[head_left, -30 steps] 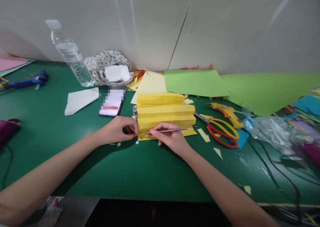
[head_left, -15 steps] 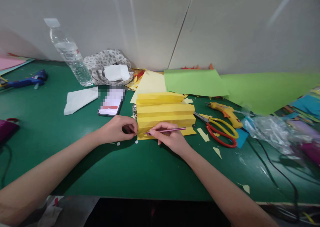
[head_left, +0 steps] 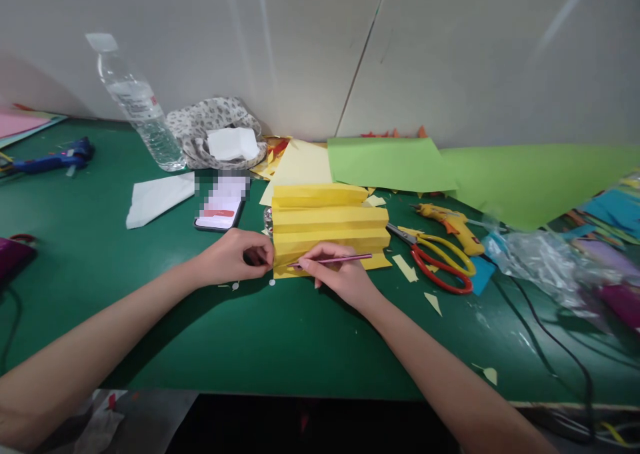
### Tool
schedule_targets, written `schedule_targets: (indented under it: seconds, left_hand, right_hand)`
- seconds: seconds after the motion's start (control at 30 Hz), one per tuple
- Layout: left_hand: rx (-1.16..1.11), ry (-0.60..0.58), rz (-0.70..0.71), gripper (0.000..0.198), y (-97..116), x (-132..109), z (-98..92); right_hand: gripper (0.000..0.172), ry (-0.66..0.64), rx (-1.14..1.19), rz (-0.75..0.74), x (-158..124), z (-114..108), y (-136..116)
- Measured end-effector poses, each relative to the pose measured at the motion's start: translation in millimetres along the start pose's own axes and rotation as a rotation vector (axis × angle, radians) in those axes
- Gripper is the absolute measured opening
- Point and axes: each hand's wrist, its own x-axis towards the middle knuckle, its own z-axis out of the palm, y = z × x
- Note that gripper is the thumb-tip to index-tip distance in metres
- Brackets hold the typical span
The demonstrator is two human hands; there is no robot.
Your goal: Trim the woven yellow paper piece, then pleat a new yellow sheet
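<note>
A yellow sheet (head_left: 330, 221) with pleated folds across it lies on the green table (head_left: 280, 347). My right hand (head_left: 337, 271) holds a thin pink pencil (head_left: 350, 258), its tip on the sheet's lowest panel near the left corner. My left hand (head_left: 245, 257) pinches the lower left edge of the same sheet between thumb and fingers. Small white paper dots (head_left: 272, 283) lie just below that hand. Right of the sheet are scissors (head_left: 445, 261) with one yellow and one red handle.
A phone (head_left: 223, 204), white tissue (head_left: 160, 199) and water bottle (head_left: 143, 111) stand or lie at the left. Green paper (head_left: 390, 164) lies behind the sheet. At the right are a yellow glue gun (head_left: 453, 226), clear plastic (head_left: 540, 267) and a black cable (head_left: 545, 334).
The whole view has shifted very slightly. Both hands keep almost the same place on the sheet, and the pencil has barely moved.
</note>
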Motion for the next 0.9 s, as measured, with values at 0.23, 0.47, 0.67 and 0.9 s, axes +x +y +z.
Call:
schedule_targets:
  seconds: [0.23, 0.47, 0.67, 0.9]
  left_hand:
    - [0.007, 0.006, 0.008, 0.008, 0.1, 0.6, -0.4]
    - [0.007, 0.012, 0.01, 0.007, -1.0, 0.5, 1.4]
    - [0.122, 0.074, 0.078, 0.006, -0.8, 0.3, 4.2]
    - [0.251, 0.103, 0.121, 0.01, -1.0, 0.5, 3.8]
  right_hand:
    - [0.015, 0.001, -0.006, -0.001, 0.6, -0.5, -0.9]
    - [0.012, 0.037, 0.037, -0.001, 0.7, -1.0, 1.3]
    - [0.013, 0.027, 0.043, -0.014, 1.1, -1.0, 3.7]
    - [0.013, 0.016, 0.061, -0.016, 2.1, -1.8, 4.4]
